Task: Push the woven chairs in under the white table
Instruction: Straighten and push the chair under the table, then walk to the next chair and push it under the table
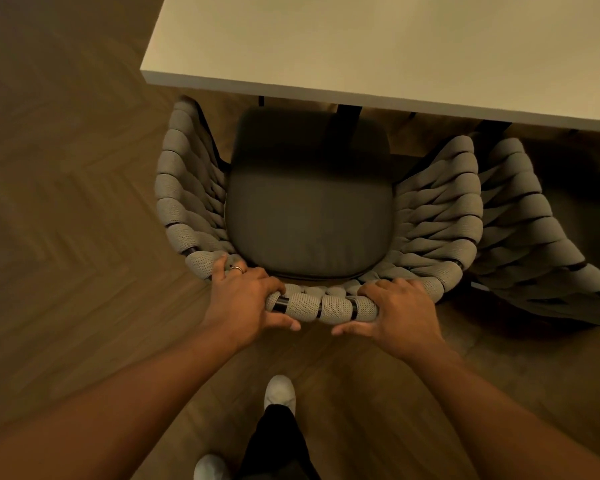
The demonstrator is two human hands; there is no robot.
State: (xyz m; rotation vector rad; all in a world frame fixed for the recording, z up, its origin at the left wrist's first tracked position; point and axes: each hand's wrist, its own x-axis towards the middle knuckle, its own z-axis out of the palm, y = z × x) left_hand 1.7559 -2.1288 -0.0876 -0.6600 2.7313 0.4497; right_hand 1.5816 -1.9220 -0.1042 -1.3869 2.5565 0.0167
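A woven grey chair (440, 209) with a dark seat cushion (309, 223) stands in front of me, facing the white table (361, 43). The front of its seat lies in shadow just under the table's near edge. My left hand (246, 299) grips the top rail of the chair's back at the left, fingers over the rail and thumb underneath. My right hand (399, 313) grips the same rail at the right in the same way. A second woven chair (541, 237) stands close beside it at the right, partly out of view.
The floor is dark herringbone wood (66, 220), open to the left of the chair. The table's black legs (347, 116) show under its edge behind the seat. My white shoes (279, 393) and a dark trouser leg are below the chair's back.
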